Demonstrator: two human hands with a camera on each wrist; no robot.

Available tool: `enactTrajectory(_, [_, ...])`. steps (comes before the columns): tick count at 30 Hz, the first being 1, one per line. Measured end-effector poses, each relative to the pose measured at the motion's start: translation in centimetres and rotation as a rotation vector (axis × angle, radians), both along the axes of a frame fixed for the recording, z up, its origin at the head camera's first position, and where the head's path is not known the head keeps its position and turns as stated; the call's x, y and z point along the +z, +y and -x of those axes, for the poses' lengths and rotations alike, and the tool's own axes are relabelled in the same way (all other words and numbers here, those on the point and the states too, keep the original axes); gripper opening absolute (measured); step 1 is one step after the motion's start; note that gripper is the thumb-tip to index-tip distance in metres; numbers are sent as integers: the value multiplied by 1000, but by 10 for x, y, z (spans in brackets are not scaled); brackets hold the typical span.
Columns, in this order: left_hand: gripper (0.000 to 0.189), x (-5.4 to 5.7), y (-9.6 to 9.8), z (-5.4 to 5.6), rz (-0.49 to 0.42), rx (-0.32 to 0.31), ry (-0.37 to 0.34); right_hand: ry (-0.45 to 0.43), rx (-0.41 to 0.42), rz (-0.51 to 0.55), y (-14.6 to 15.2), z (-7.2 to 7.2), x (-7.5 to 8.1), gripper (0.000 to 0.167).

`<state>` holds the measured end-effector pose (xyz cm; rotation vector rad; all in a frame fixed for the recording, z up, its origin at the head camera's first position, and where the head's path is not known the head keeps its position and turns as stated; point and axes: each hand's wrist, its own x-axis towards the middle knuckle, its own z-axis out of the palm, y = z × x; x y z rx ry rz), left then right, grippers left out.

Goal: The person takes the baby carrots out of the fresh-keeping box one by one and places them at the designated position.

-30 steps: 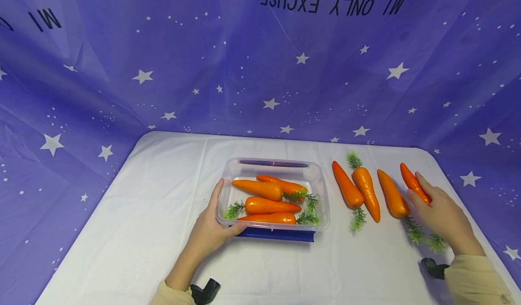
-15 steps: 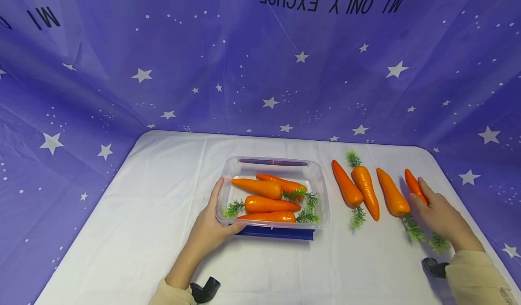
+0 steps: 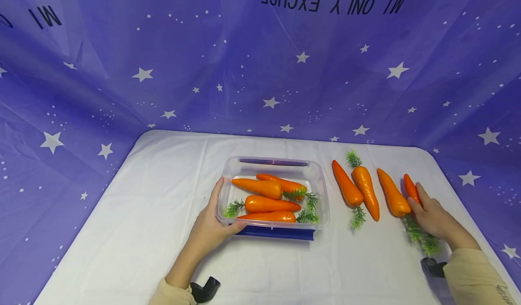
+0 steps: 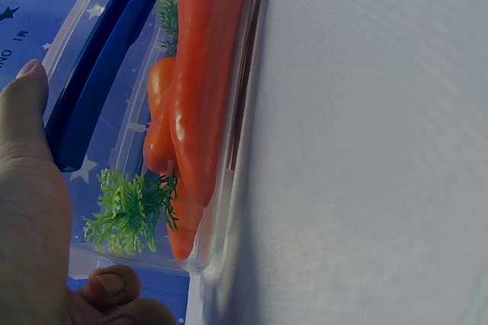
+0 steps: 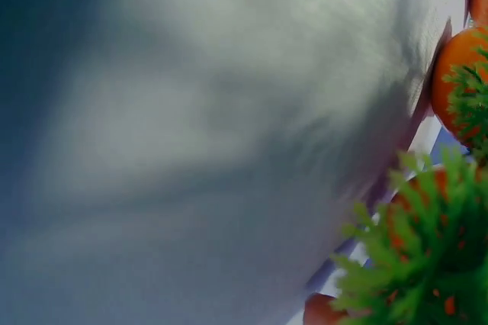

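- Orange carrots point(image 3: 268, 204), four of them, lie in the clear plastic container point(image 3: 323, 192), centre of the frame!
- Left hand point(image 3: 211, 230), lower centre-left: thumb and fingers clamped on the container's near left corner.
- Right hand point(image 3: 434, 215), lower right, and it's a grip: thumb and fingers together around the rightmost carrot point(image 3: 410, 187)!
- Three more carrots point(image 3: 366, 190) lie between that hand and the container, on white cloth point(image 3: 325, 269).

Head camera: high, 6 o'clock side of tabletop point(image 3: 134, 232), facing 12 and down; widest view. Left wrist: close, container point(image 3: 275, 234) toward 10 o'clock, shared with head. Right wrist: very near, blurred; carrot greens point(image 5: 427, 256) at 4 o'clock, also in head view.
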<state>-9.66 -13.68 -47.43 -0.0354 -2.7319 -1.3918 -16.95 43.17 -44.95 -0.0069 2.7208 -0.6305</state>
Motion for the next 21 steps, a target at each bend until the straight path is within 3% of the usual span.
enactTrajectory(7, [118,-1,-1,1,1,-3,-4,8,15,13,1,1,-3,75])
enactTrajectory(21, [118,0,-1,0,-4,-4,-9,-60,11,-169,-3,1,3,79])
